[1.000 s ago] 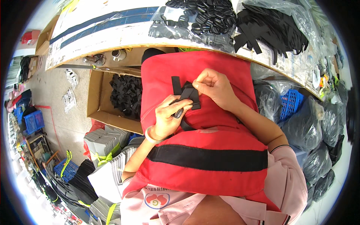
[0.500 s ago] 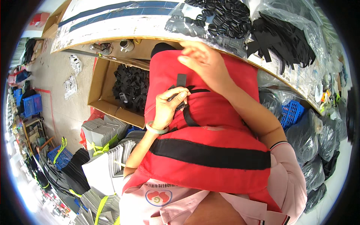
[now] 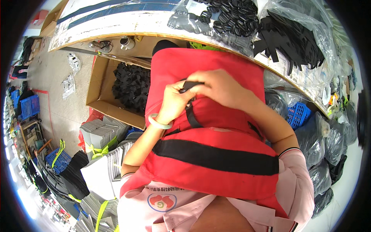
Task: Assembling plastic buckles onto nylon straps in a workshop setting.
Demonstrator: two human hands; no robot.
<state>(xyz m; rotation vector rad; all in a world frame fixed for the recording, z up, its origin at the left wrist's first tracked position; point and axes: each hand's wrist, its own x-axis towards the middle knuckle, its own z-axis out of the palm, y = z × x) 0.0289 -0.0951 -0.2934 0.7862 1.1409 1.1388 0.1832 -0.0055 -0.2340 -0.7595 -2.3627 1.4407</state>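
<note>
My left hand (image 3: 173,103), with a pale bangle at the wrist, is closed on a short black webbing strap (image 3: 190,86) above my lap. My right hand (image 3: 221,88) meets it from the right, its thumb and fingers pinched on the same strap. A small dark piece between the fingers is mostly hidden; whether it is a buckle I cannot make out. Below the hands a black apron tie (image 3: 191,117) hangs over the red apron (image 3: 206,62) that covers my lap.
Ahead, the worktable (image 3: 127,26) carries a heap of black plastic buckles (image 3: 235,17) and a bundle of black strap pieces (image 3: 295,44). A cardboard box (image 3: 96,87) of short black pieces (image 3: 132,87) stands left of my lap, beside grey sheet stacks (image 3: 99,133). Filled plastic bags (image 3: 311,137) lie right.
My right hand has come down from near the table edge to the left hand and gripped the strap. The left hand has stayed near the same place, its strap now bent toward the right.
</note>
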